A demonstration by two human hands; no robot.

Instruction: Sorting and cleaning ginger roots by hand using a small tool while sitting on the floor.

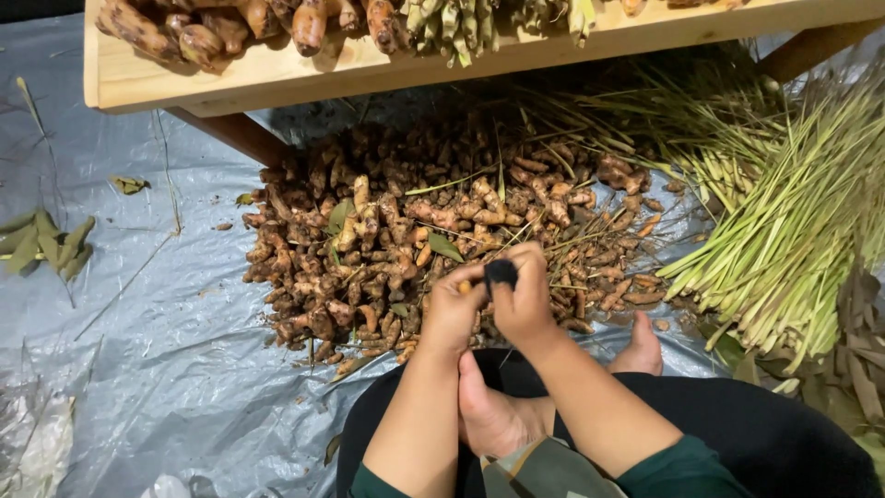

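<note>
- The left hand (452, 309) has its fingers pinched together on a small orange root piece (466, 287), held just above the heap of brown roots (406, 231).
- The right hand (524, 300) has its fingers clamped on a small dark tool (501, 271), touching the root piece.
- The heap lies on a grey plastic sheet (175, 350) on the floor, below a wooden table (277, 74).
- Green stalks (793, 231) lie to the right of the heap.
- 2 bare feet (493, 415) rest near the forearms.
</note>
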